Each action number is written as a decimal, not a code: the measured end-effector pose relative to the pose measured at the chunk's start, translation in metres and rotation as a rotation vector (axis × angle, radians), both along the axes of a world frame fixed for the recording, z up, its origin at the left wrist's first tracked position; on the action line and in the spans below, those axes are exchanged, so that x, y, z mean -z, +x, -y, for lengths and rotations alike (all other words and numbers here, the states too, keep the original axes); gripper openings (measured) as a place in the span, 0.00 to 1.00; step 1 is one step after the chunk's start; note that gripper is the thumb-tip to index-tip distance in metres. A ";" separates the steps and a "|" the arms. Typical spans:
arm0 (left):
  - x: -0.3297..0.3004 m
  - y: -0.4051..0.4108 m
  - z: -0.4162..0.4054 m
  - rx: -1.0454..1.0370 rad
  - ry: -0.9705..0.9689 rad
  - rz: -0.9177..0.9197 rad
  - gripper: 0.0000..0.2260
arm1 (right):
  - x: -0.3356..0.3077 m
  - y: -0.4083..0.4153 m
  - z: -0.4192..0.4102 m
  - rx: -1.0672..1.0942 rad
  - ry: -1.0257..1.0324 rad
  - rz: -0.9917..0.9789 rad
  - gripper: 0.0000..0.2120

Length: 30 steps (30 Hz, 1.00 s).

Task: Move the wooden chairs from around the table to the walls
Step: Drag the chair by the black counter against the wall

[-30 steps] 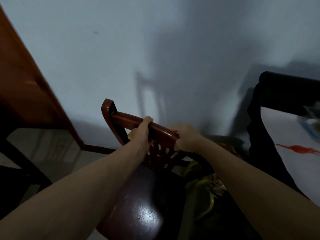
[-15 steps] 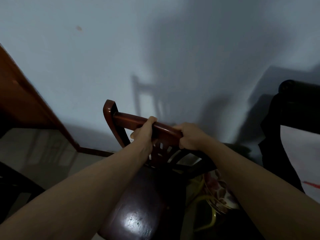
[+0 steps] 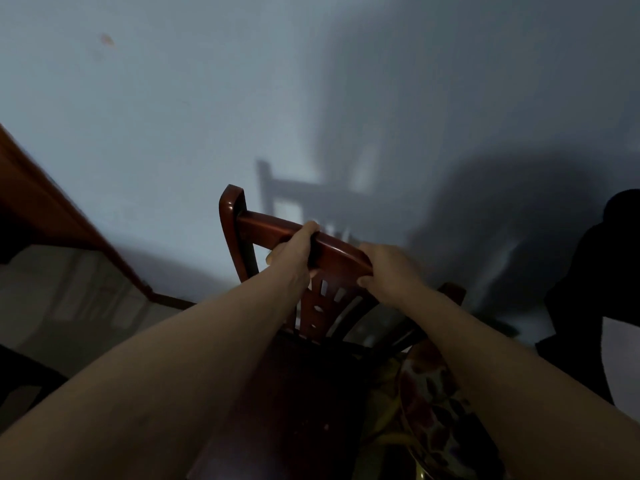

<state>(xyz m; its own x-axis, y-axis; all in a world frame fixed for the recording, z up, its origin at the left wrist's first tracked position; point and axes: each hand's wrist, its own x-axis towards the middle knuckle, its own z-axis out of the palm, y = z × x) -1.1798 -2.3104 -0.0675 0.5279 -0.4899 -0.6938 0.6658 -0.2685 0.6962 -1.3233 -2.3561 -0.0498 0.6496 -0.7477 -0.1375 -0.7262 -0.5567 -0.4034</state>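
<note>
While two bare hands, left hand [image 3: 294, 252] and right hand [image 3: 388, 271], curl their fingers round its top rail, one reddish-brown slatted wooden chair [image 3: 311, 296] stands near the pale grey wall [image 3: 173, 116].

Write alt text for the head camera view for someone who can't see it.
Two bare hands, the left hand and the right hand, grip the curved top rail of a glossy reddish-brown wooden chair facing a pale blue-grey wall. The chair's shadow falls on that wall, and a brown wooden door frame slants at left.
</note>
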 end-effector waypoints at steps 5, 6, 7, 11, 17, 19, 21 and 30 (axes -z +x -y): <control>0.008 0.000 0.031 -0.009 -0.008 -0.009 0.24 | 0.019 -0.015 0.031 0.086 -0.054 -0.080 0.13; 0.011 0.001 0.037 -0.011 -0.007 -0.007 0.23 | 0.023 -0.016 0.035 0.093 -0.084 -0.081 0.13; 0.013 0.003 0.042 -0.012 -0.001 -0.006 0.21 | 0.027 -0.016 0.038 0.099 -0.102 -0.072 0.14; 0.023 0.011 0.060 -0.006 0.040 0.003 0.25 | 0.040 -0.012 0.050 0.116 -0.253 -0.098 0.16; 0.036 0.021 0.082 0.003 0.064 0.005 0.21 | 0.050 -0.007 0.073 0.056 -0.274 -0.101 0.17; 0.039 0.023 0.087 -0.003 0.065 -0.011 0.20 | 0.052 -0.005 0.080 0.039 -0.271 -0.103 0.17; 0.042 0.027 0.091 -0.002 0.079 -0.009 0.23 | 0.054 -0.002 0.086 0.012 -0.269 -0.100 0.16; 0.054 0.050 0.102 -0.029 0.100 0.006 0.26 | 0.059 0.020 0.109 -0.102 -0.262 -0.071 0.20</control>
